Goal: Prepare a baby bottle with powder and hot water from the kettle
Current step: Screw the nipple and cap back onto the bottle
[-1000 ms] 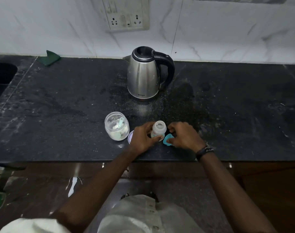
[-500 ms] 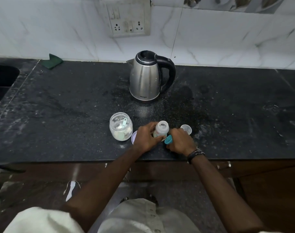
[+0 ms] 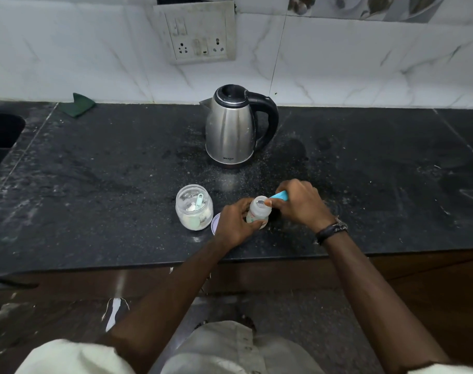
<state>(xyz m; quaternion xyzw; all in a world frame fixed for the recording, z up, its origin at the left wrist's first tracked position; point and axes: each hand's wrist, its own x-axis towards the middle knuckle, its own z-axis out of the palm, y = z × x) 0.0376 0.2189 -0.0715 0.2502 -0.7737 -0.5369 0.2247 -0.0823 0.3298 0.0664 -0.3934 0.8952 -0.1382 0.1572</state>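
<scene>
1. The step in hand looked to be opening the baby bottle (image 3: 259,210): it stood upright near the front edge of the dark surface (image 3: 95,184), its mouth apparently uncovered.
2. The left hand (image 3: 236,222) was curled round the bottle's body, steadying it.
3. The right hand (image 3: 301,205) pinched a teal ring (image 3: 280,195) just beside the bottle's mouth, fingers closed on it.
4. The next move, as I judged it, called for setting the ring down and reaching the scoop (image 3: 198,202) in the powder jar (image 3: 194,210) to the left; the bottle needed holding steady.
5. Count: one bottle, one open jar with one scoop inside, one round lid (image 3: 215,224) lying between jar and bottle, one steel kettle (image 3: 231,128) standing well behind, upright and untouched.
</scene>
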